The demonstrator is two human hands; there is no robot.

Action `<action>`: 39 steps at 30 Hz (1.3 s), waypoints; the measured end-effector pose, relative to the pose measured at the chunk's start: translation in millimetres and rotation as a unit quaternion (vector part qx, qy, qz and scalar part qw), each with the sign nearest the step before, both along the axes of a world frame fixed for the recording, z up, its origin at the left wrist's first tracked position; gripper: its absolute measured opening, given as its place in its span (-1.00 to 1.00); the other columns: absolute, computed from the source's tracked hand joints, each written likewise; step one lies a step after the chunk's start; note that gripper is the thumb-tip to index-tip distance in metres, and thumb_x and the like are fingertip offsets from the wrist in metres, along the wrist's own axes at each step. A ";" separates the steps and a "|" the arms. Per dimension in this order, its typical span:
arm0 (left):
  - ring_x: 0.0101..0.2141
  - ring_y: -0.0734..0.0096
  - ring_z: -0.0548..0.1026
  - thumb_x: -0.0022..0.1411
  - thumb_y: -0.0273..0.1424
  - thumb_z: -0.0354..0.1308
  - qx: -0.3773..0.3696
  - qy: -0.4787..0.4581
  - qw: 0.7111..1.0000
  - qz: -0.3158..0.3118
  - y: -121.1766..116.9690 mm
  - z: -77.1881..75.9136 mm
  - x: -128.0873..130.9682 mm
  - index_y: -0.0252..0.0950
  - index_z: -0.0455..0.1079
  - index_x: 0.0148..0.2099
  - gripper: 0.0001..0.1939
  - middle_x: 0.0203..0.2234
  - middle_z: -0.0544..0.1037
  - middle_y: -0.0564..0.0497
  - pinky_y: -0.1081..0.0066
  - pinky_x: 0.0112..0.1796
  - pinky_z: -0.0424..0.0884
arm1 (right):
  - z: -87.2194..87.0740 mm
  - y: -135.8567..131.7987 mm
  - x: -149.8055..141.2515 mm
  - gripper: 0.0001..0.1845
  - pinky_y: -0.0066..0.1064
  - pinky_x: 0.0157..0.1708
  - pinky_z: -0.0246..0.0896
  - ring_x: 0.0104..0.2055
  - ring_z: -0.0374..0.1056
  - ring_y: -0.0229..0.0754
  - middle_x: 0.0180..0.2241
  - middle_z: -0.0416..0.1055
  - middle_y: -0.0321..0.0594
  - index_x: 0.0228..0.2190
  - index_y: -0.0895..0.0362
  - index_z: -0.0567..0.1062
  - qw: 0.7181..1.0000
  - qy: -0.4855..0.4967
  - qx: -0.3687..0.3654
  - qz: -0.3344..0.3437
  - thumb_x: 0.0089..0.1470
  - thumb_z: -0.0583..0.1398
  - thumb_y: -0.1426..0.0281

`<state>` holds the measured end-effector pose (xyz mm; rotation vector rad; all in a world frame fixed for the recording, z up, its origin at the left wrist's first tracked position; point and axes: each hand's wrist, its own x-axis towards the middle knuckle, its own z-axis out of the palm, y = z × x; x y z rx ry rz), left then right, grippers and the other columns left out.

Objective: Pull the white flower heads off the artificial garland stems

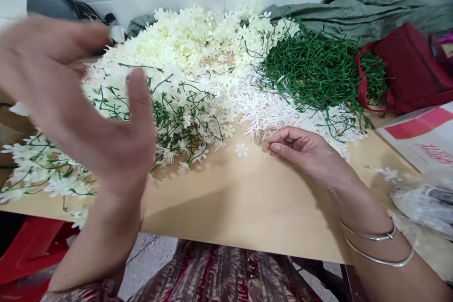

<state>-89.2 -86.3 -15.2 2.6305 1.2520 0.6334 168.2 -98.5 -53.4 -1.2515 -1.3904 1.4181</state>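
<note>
My left hand [74, 104] is raised above the left side of the board, fingers stretched out and blurred by motion, holding nothing. My right hand [304, 148] rests on the tan board [247, 203] with fingers curled loosely, palm up, beside a heap of white spiky flower centres [269, 108]. A single cream flower [241, 149] lies on the board just left of its fingertips. Finished flower sprigs on green stems [180, 118] lie between the two hands. Two thin silver bangles [375, 245] circle my right wrist.
A big pile of cream petals [184, 37] fills the back. Bare green stems [318, 71] lie at the right, next to a red bag [406, 71] and green cloth [361, 12]. A clear plastic bag [424, 198] and printed paper [424, 137] sit far right. A red stool [31, 245] stands below.
</note>
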 end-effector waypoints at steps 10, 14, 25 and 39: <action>-0.08 0.11 0.44 0.43 -0.56 -0.01 0.096 0.183 0.978 -0.003 19.3 -23.3 6.6 -0.33 0.47 -0.01 -0.76 -0.08 0.54 -0.19 0.16 -0.07 0.36 | -13.3 -11.0 -30.3 -0.91 -0.26 -0.22 0.36 -0.22 0.46 -0.14 -0.26 0.55 -0.20 -0.27 0.06 0.56 0.963 -0.135 0.227 0.049 0.27 0.26 0.32; -0.10 0.11 0.48 0.41 -0.57 0.03 0.105 0.184 0.977 0.004 24.1 -26.2 3.8 -0.31 0.49 -0.13 -0.79 -0.10 0.56 -0.18 0.15 -0.10 0.40 | -19.3 -14.3 -44.5 -0.86 -0.12 -0.03 0.42 -0.04 0.49 -0.04 -0.11 0.58 -0.07 -0.14 0.07 0.56 0.904 -0.205 0.361 0.100 0.33 0.19 0.41; -0.34 0.52 0.55 0.45 -0.50 0.13 0.038 -0.214 0.974 -0.058 -13.8 -25.9 28.5 -0.25 0.38 -0.07 -0.94 -0.32 0.62 0.07 0.52 -0.26 0.44 | -18.3 -6.5 -33.3 -0.78 -0.13 -0.11 0.37 -0.14 0.46 -0.03 -0.20 0.60 -0.09 -0.19 0.09 0.58 0.884 -0.286 0.364 0.065 0.39 0.12 0.36; -0.14 0.33 0.60 0.48 -0.41 0.06 -0.134 -0.128 0.963 -0.197 32.4 -61.2 65.7 -0.26 0.42 -0.09 -0.89 -0.17 0.65 -0.03 0.25 0.00 0.46 | -31.6 20.8 15.4 -0.78 0.12 0.09 0.28 -0.01 0.38 0.17 -0.12 0.47 0.02 -0.13 0.10 0.58 0.841 -0.409 0.281 -0.215 0.18 0.21 0.41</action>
